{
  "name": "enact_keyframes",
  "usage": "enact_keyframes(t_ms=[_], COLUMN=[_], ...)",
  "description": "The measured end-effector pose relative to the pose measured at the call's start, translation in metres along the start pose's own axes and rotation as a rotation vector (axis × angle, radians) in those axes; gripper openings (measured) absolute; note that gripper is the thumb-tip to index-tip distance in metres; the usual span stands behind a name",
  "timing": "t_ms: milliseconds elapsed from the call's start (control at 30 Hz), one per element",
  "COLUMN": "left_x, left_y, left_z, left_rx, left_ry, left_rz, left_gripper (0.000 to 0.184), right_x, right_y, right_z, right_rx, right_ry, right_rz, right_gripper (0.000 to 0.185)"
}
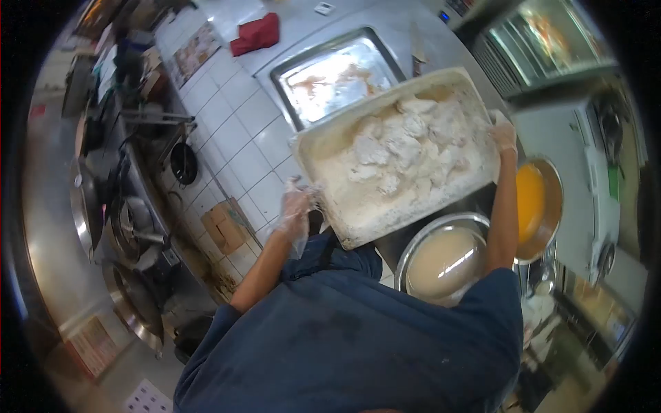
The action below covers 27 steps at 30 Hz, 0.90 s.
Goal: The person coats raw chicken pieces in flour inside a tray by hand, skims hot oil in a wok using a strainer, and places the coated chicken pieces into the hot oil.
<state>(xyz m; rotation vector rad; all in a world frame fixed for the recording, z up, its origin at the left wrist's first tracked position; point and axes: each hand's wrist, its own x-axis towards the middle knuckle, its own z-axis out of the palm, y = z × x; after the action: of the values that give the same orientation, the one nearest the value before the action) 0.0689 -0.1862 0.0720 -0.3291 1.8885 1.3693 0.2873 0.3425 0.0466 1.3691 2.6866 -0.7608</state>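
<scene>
A large pale rectangular tub (330, 224) lies in front of me, set at a slant. Flour covers its bottom, and several flour-coated pieces (403, 141), perhaps meat, are heaped toward its far side. My right hand (504, 132), in a clear plastic glove, grips the tub's right rim. At the left wall is my left hand (296, 210), gloved as well and dusted with flour, its fingers curled against the edge. The undersides of both grips are hidden.
Beyond the tub sits a metal tray (289, 103) with reddish residue. Near my right arm are a bowl of pale batter (444, 258) and a bowl of orange-yellow liquid (530, 203). A red cloth (256, 34) lies farther back. Woks (131, 303) line the left.
</scene>
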Motion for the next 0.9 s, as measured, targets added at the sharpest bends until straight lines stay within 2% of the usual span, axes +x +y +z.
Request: enact_keyframes(t_ms=[67, 100, 133, 167, 200, 233, 267, 300, 333, 400, 500, 600, 700, 800, 900], left_x=[-0.030, -0.022, -0.010, -0.030, -0.053, -0.042, -0.030, -0.042, -0.053, -0.017, -0.014, -0.021, -0.032, -0.030, -0.013], left_y=[0.021, 0.013, 0.008, 0.036, 0.061, 0.043, 0.024, 0.034, 0.045, 0.007, 0.002, 0.026, 0.057, 0.075, 0.111], left_z=[0.024, 0.025, 0.022, 0.023, 0.024, 0.022, 0.019, 0.018, 0.019, 0.019, 0.013, -0.009, -0.032, -0.055, -0.100], left_rx=[-0.094, 0.114, 0.314, 0.246, 0.181, 0.128, 0.083, 0.114, 0.150, 0.467, 0.437, 0.465, 0.505, 0.326, 0.306], left_ry=[-0.096, -0.065, -0.017, -0.025, -0.037, -0.023, -0.024, 0.013, 0.044, 0.039, 0.073, -0.108, -0.179, -0.003, -0.153], left_rz=[-0.103, -0.128, -0.162, -0.151, -0.135, -0.100, -0.066, -0.030, 0.008, 0.046, 0.144, 0.190, 0.141, 0.408, 0.398], left_gripper=[0.062, 0.063, 0.063, 0.060, 0.057, 0.061, 0.065, 0.070, 0.075, 0.073, 0.074, 0.066, 0.060, 0.050, 0.045], right_x=[0.031, 0.038, 0.035, 0.047, 0.058, 0.072, 0.050, 0.037, 0.032, 0.022, -0.017, -0.055, -0.067, -0.067, -0.110], right_y=[0.050, 0.060, 0.045, 0.067, 0.093, 0.108, 0.066, 0.051, 0.046, 0.035, 0.020, -0.014, -0.062, -0.114, -0.166], right_z=[0.029, 0.038, 0.027, 0.037, 0.052, 0.060, 0.038, 0.031, 0.028, 0.025, 0.026, 0.010, -0.011, -0.033, -0.033], right_rx=[-0.126, -0.335, -0.251, -0.218, -0.345, -0.264, -0.211, -0.195, -0.180, -0.133, -0.002, 0.131, 0.230, 0.270, 0.264], right_ry=[0.063, 0.060, -0.041, -0.021, 0.094, 0.122, 0.040, 0.037, 0.049, 0.071, 0.087, 0.077, 0.073, 0.067, 0.032], right_rz=[-0.144, -0.118, -0.043, -0.116, -0.196, -0.274, -0.191, -0.160, -0.136, -0.090, 0.020, 0.130, 0.208, 0.231, 0.269], right_gripper=[0.042, 0.040, 0.050, 0.053, 0.045, 0.036, 0.027, 0.028, 0.028, 0.028, 0.029, 0.030, 0.031, 0.031, 0.032])
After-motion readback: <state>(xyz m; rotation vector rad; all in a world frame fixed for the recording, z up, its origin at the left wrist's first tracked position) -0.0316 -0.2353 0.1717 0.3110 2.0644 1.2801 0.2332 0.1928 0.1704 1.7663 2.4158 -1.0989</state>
